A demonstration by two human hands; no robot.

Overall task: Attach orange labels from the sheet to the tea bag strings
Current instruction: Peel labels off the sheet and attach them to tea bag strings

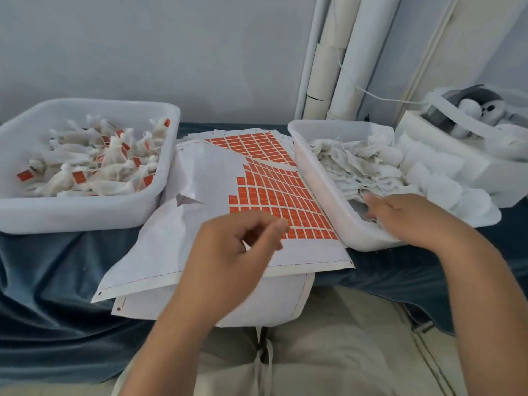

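Status, all positions relative to the top white paper sheet of orange rectangular labels (274, 195):

- sheet lies on the dark blue cloth (43, 281), front edge hanging over toward the person. Its whole left part is bare backing, labels gone; a stepped block of labels is left on the right part
- more label sheets under it: one shows a full-looking orange grid (254, 144) past its far edge, another sticks out blank below its near edge
- left of the sheet: white plastic tub (85, 215) with a heap of white mesh tea bags carrying orange tags (94, 164). That's the finished pile, decent count
- right of the sheet, touching its right edge: second white plastic tub (323, 195) piled with plain white tea bags (357, 167), no orange visible on any. That's the backlog, and it looks bigger than the done pile
- left hand (228, 258) hovers over the sheet's near-right corner, fingers curled, thumb and forefinger close together. No label visible between them, blurred, so can't tell if it pinches one
- right hand (408, 218) is in the tub right of the sheet, fingers stretched into the plain bags. Touching them, but can't tell if one is gripped

Read: mid-batch, between units. Judging by the piles, under half done. Stock is fine: labels left on this sheet plus spares beneath. Next unit needs a bag from the right tub and a label off the stepped edge
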